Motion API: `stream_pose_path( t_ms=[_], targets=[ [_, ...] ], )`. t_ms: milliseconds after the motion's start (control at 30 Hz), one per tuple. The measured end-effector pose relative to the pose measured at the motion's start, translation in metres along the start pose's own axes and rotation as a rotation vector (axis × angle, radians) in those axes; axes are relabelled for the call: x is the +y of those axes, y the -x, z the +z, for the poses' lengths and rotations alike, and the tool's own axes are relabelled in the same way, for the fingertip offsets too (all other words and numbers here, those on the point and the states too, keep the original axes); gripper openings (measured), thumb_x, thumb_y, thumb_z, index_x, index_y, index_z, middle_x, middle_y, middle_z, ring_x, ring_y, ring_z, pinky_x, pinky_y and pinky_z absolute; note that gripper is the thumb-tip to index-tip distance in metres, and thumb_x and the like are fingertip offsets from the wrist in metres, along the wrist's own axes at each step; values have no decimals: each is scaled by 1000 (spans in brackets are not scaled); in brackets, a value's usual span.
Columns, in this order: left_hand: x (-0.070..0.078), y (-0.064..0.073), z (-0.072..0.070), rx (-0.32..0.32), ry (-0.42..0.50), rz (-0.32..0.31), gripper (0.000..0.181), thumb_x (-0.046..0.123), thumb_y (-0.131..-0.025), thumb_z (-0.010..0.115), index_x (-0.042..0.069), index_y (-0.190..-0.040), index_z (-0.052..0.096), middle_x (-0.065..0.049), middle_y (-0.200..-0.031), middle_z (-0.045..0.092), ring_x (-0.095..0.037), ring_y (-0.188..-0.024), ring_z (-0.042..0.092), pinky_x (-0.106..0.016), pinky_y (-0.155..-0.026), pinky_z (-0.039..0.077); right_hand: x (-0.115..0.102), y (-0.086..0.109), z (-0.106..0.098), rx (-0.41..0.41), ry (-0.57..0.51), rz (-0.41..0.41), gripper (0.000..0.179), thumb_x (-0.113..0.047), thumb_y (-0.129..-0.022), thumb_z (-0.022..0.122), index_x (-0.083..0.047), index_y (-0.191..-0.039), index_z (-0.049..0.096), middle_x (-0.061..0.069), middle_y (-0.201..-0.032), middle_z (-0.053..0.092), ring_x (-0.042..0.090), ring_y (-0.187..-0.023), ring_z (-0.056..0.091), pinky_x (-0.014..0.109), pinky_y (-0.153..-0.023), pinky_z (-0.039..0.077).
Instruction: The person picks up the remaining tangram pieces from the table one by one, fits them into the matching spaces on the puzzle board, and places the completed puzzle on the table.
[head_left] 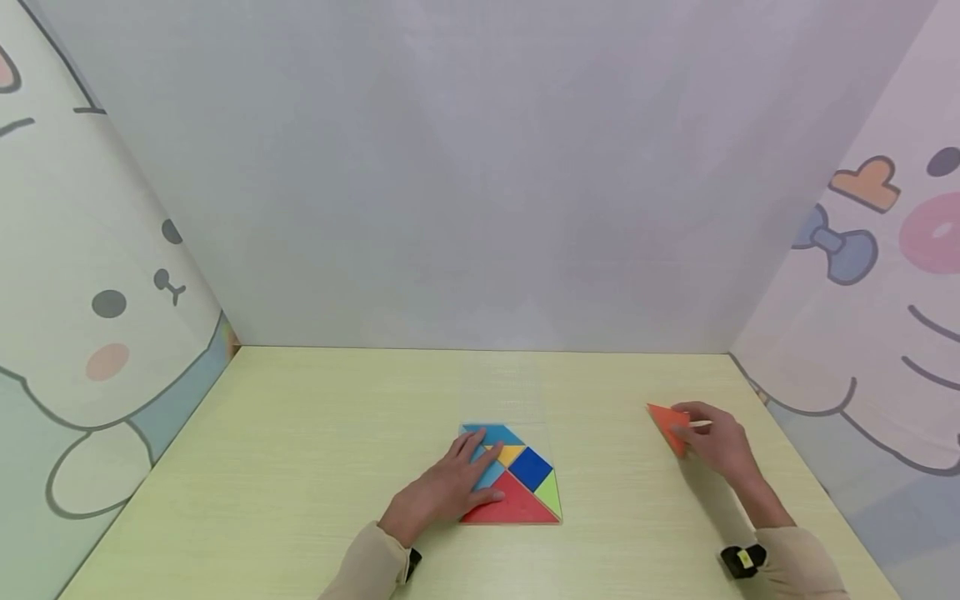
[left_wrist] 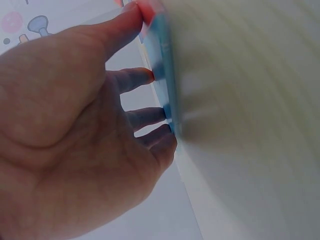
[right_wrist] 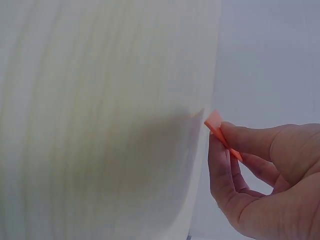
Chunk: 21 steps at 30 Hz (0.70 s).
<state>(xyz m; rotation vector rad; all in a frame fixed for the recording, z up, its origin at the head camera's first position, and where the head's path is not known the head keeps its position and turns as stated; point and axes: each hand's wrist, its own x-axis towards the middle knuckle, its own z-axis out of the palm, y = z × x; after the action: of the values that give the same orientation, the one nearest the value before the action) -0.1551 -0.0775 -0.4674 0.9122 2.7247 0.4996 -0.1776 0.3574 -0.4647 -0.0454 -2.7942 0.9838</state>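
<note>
My right hand (head_left: 716, 442) pinches an orange triangle tile (head_left: 667, 425) between thumb and fingers, held above the table on the right. In the right wrist view the orange triangle tile (right_wrist: 215, 122) appears edge-on, off the surface. My left hand (head_left: 450, 483) rests with spread fingers on a flat set of tangram tiles in the middle. Among these are a large red triangle (head_left: 517, 502), a dark blue square (head_left: 530, 469), a green triangle (head_left: 551, 493), a small yellow piece (head_left: 512, 455) and a blue piece (head_left: 498, 434). Light blue tile (head_left: 491, 475) is partly under the fingers.
A faint see-through outline (head_left: 502, 387) lies on the pale wooden table (head_left: 300, 450) behind the tiles. A grey panel (head_left: 480, 183) stands at the back, and cartoon-printed panels (head_left: 97, 208) flank the table. Each wrist wears a strap; a black device (head_left: 742, 561) shows on the right one.
</note>
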Motion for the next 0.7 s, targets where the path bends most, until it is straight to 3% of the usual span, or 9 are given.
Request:
stream_pose_path(
  t_ms=[367,700],
  targets=[
    [0,-1,0,0,-16,-12,72,49,-101,61,13,-160,38,-16,-163,28,-35,-148,28,-47,-107,49,-16,1,12,-30,-22,-34,32,-11,-95,75,3,-123,68,31,-115,67,42,-94,69,31,-61,54],
    [0,-1,-1,-3,-5,-14,72,48,-101,61,13,-160,37,-16,-163,27,-35,-149,27,-47,-108,48,-32,1,25,-54,-48,-87,31,-5,-93,74,2,-123,69,28,-114,68,39,-92,70,31,-62,55]
  ],
)
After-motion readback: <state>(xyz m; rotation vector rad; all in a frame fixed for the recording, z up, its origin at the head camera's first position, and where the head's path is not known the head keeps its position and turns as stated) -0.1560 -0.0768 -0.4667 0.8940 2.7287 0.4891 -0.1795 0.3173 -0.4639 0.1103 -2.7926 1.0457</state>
